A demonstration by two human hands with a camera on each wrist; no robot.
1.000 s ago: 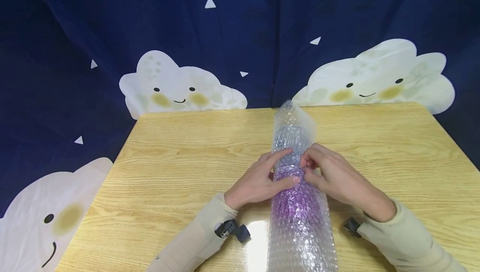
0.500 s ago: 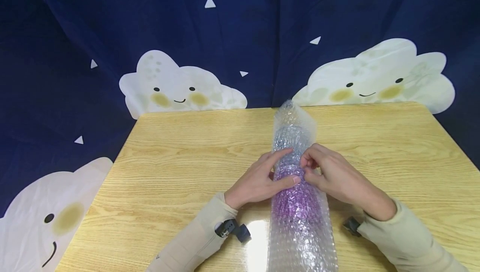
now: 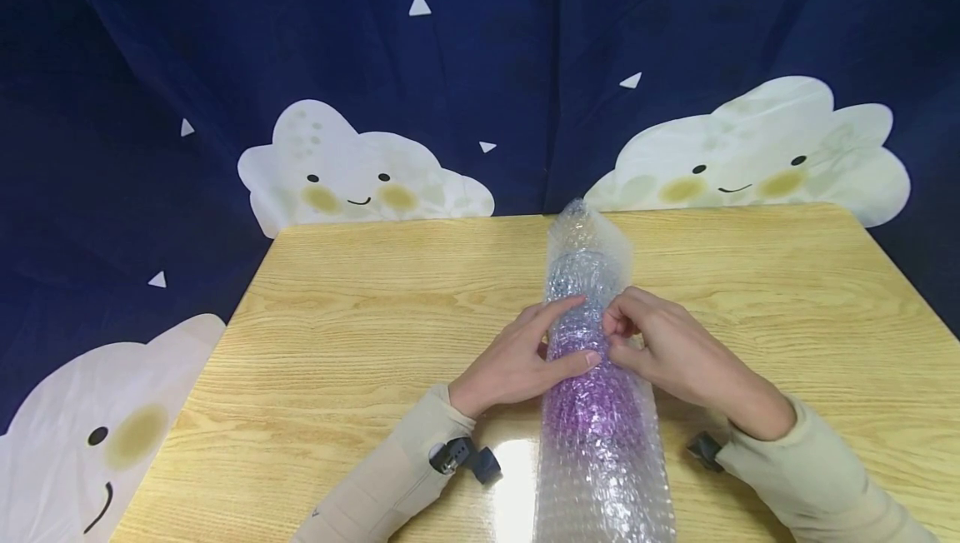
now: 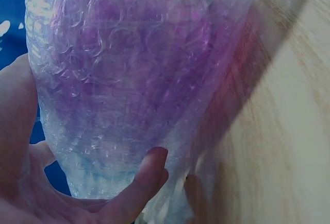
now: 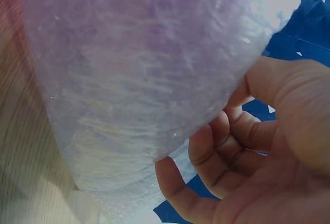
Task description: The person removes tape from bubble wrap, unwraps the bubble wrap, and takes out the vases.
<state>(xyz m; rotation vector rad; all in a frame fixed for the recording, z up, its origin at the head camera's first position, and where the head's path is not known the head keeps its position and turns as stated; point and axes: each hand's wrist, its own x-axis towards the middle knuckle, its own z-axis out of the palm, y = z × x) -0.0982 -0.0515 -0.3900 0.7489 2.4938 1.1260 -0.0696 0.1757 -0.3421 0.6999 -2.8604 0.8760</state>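
A long bundle of clear bubble wrap (image 3: 600, 485) runs along the table from the near edge to the back. Through the film show a purple part (image 4: 134, 64) and a pale blue part; what they belong to is blurred. From the left my left hand (image 3: 517, 356) holds the bundle, thumb and index finger lying across its top, other fingers down its far side. My right hand (image 3: 667, 347) is at the bundle's right side, fingers curled, pinching the bubble wrap. In the right wrist view the fingertips (image 5: 170, 175) touch the film.
The bundle lies on a light wooden table (image 3: 390, 301). Behind it hangs a dark blue curtain (image 3: 487, 52) printed with smiling clouds and white triangles. Black straps (image 3: 465, 458) sit at the sleeve cuffs.
Almost nothing differs. My right hand has shifted very slightly to the right; my left hand and the bundle have kept their places.
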